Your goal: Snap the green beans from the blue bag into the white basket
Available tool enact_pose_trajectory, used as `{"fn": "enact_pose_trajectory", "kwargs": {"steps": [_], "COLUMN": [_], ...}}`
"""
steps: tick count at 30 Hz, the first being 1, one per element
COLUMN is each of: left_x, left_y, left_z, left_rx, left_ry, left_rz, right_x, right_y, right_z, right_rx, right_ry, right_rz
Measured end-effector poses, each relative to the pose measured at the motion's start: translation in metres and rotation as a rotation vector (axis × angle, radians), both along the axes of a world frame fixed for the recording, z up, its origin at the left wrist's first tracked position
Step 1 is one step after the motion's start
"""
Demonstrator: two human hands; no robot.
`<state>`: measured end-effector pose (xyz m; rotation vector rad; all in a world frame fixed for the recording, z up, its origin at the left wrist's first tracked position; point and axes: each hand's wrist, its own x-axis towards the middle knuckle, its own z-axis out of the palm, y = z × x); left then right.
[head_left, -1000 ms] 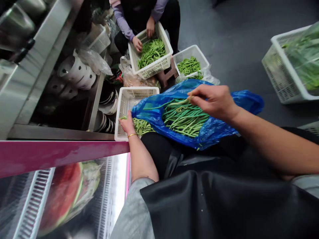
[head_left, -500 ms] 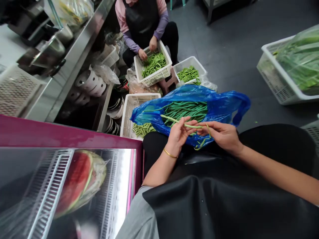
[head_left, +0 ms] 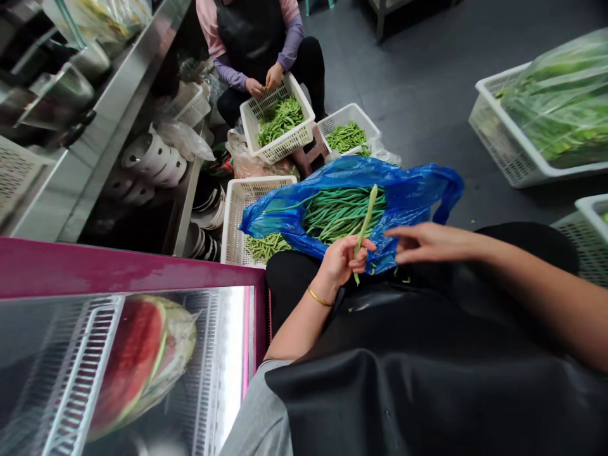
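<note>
Between the fingers of my left hand (head_left: 342, 259) a pale green bean (head_left: 366, 221) stands nearly upright, its tip pointing away from me. To the right of it my right hand (head_left: 422, 242) is apart from the bean, thumb and fingers parted and holding nothing. Below and beyond both hands a blue plastic bag (head_left: 413, 190) lies open across my lap. Many long dark green beans (head_left: 332, 212) fill it. Small green scraps (head_left: 401, 275) lie at the bag's near edge.
A white basket (head_left: 232, 218) with short bean pieces stands left of the bag. Opposite, a co-worker (head_left: 256, 63) handles beans over another basket (head_left: 280, 152); a third basket (head_left: 354, 114) stands beside it. Bagged greens (head_left: 565, 101) are at right. A glass-topped fridge (head_left: 156, 266) borders my left.
The bean has swung from lying across both hands to upright in my left hand. My right hand has let go of it and opened. The view has shifted slightly right.
</note>
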<state>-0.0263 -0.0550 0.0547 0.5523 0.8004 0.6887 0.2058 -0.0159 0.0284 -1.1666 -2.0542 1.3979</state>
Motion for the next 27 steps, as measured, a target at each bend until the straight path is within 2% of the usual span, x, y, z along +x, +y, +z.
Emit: {"fn": "enact_pose_trajectory", "kwargs": {"steps": [1, 2, 3, 4, 5, 7, 8, 9, 11, 13, 14, 18, 21, 23, 25, 27], "left_x": [0.002, 0.004, 0.007, 0.009, 0.011, 0.013, 0.012, 0.011, 0.009, 0.009, 0.01, 0.007, -0.004, -0.012, -0.015, -0.011], "left_y": [-0.002, -0.004, -0.006, -0.006, -0.006, -0.003, -0.001, 0.002, 0.004, 0.003, 0.001, -0.009, -0.014, -0.015, -0.016, -0.017], "left_z": [-0.003, -0.006, -0.009, -0.013, -0.018, -0.027, -0.031, -0.035, -0.039, -0.04, -0.04, -0.031, -0.018, -0.01, -0.007, -0.012], "left_rx": [0.018, 0.033, 0.045, 0.056, 0.068, 0.093, 0.094, 0.087, 0.075, 0.113, 0.155, 0.371, 0.596, 0.728, 0.789, 0.737], "left_ry": [0.006, 0.016, 0.035, 0.064, 0.107, 0.222, 0.276, 0.313, 0.335, 0.337, 0.349, 0.474, 0.559, 0.536, 0.492, 0.505], "left_rz": [-0.021, -0.035, -0.033, -0.01, 0.04, 0.189, 0.264, 0.321, 0.354, 0.288, 0.237, 0.075, -0.091, -0.231, -0.332, -0.361], "right_x": [-0.005, -0.012, -0.022, -0.032, -0.042, -0.059, -0.064, -0.068, -0.069, -0.067, -0.065, -0.054, -0.041, -0.034, -0.03, -0.032], "right_y": [0.006, 0.008, 0.007, 0.002, -0.005, -0.025, -0.035, -0.042, -0.047, -0.041, -0.036, -0.019, -0.015, -0.016, -0.018, -0.022], "right_z": [0.013, 0.026, 0.036, 0.043, 0.048, 0.047, 0.042, 0.036, 0.019, 0.004, -0.002, -0.009, -0.002, 0.001, 0.001, -0.002], "right_rx": [-0.134, -0.174, -0.128, -0.014, 0.13, 0.357, 0.38, 0.322, 0.038, -0.248, -0.338, -0.481, -0.513, -0.541, -0.549, -0.368], "right_ry": [0.084, 0.163, 0.199, 0.206, 0.192, 0.156, 0.153, 0.166, 0.208, 0.234, 0.237, 0.224, 0.172, 0.131, 0.1, -0.001], "right_rz": [-0.041, -0.123, -0.198, -0.251, -0.247, -0.117, -0.051, -0.012, -0.033, -0.1, -0.122, -0.098, 0.017, 0.181, 0.35, 0.378]}}
